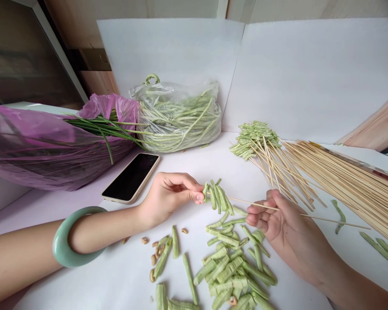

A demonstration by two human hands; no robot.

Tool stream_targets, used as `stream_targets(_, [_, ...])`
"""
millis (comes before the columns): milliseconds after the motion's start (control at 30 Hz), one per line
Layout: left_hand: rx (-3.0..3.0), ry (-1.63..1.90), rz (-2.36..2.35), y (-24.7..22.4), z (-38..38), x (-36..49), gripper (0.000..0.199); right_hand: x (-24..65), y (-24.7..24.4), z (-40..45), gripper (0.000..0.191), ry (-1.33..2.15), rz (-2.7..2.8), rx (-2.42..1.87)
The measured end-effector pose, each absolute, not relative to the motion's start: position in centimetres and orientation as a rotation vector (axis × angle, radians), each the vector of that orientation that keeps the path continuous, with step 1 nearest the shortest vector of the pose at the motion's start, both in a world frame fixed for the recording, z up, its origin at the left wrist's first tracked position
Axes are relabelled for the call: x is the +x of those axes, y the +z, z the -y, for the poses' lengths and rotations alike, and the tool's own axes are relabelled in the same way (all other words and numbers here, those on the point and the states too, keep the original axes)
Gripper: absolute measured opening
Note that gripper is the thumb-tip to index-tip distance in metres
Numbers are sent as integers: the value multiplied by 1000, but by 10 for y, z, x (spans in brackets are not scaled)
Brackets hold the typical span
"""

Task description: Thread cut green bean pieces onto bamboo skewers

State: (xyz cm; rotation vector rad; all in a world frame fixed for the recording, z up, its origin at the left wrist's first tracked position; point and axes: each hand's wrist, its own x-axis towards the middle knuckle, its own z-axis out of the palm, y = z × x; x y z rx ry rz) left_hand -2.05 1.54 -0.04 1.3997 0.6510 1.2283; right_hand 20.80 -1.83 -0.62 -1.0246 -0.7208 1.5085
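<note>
Between my hands runs a thin bamboo skewer point(254, 204) with several cut green bean pieces point(217, 196) threaded near its left end. My left hand point(171, 196), a green bangle point(64, 241) at its wrist, pinches a bean piece at that end between thumb and fingertips. Farther along the stick, my right hand point(280, 219) grips the bare part, and the stick's free end reaches past it to the right. Below both hands lies a loose pile of cut green bean pieces point(231, 269) on the white table.
Behind stand a clear bag of long beans point(181, 116) and a purple bag point(51, 146) with green stalks. A phone point(131, 178) lies left. At right are filled skewers point(258, 137) and a bundle of bare skewers point(345, 185). Loose tan beans point(153, 259) are scattered near the front.
</note>
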Motion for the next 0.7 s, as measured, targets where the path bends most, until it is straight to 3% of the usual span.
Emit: stream_targets(700, [1352, 1183, -703, 3, -13, -20, 9, 207, -4, 21, 25, 1507, 730, -1053])
